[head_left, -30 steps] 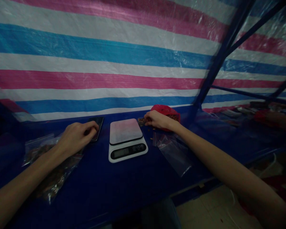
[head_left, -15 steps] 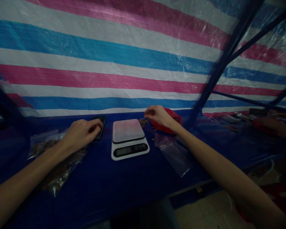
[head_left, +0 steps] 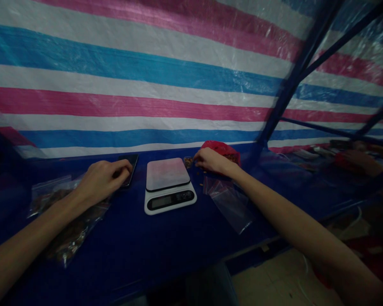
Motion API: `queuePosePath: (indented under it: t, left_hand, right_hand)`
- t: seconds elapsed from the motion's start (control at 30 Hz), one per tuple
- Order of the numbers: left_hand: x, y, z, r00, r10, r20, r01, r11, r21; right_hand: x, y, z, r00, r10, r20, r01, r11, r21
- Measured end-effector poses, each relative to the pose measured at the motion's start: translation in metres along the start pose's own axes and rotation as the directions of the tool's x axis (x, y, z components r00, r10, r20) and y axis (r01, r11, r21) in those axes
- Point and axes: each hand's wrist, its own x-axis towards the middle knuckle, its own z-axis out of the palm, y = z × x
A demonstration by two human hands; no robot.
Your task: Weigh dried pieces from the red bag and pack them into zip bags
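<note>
"Firstly, state the condition of each hand."

"Right hand: fingers bunched at the side of a small cup of brown bits. Whether they pinch the cup, a bit or nothing, I cannot tell. Left hand: fingers half curled over the near part of a phone. Whether they touch it, I cannot tell."

"Where does the cup stand?"

"On the blue table, just beside the far right corner of the scale, with a red bag behind the right hand. Loose bits lie on the table nearer the viewer."

"List the likely faults and their causes."

"Spilled bits: a knuckle or fingertip could catch the cup's rim and tip it. False reading: the cup, or a hand, could nudge the scale. I cannot read its display. Stray bits: a sweep of the right forearm could drag the flat clear bags through them. Shifted packs: the left forearm passes over the filled bags, so a sudden pull back could push them along the table"
</note>
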Motion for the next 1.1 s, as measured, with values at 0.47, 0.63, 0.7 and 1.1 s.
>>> queuePosePath:
  t: [0.47, 0.63, 0.7, 1.1]
  left_hand:
    - [0.000, 0.001, -0.001, 1.000, 0.016, 0.027, -0.015, 1.000, -0.012]
    - [0.000, 0.002, 0.000, 0.999, 0.010, 0.043, -0.010, 1.000, -0.002]
    - [0.000, 0.002, -0.001, 0.999, 0.008, 0.048, -0.008, 1.000, -0.002]
    - [-0.001, 0.001, -0.003, 0.999, 0.004, 0.035, -0.004, 1.000, 0.001]
  right_hand:
    - [0.024, 0.011, 0.017, 0.950, -0.274, -0.150, 0.296, 0.944, 0.147]
    - [0.032, 0.014, 0.022, 0.953, -0.280, -0.120, 0.300, 0.931, 0.210]
    - [0.032, 0.014, 0.023, 0.966, -0.216, -0.143, 0.241, 0.950, 0.198]
    - [0.009, 0.009, -0.010, 0.949, -0.026, -0.314, 0.124, 0.947, 0.296]
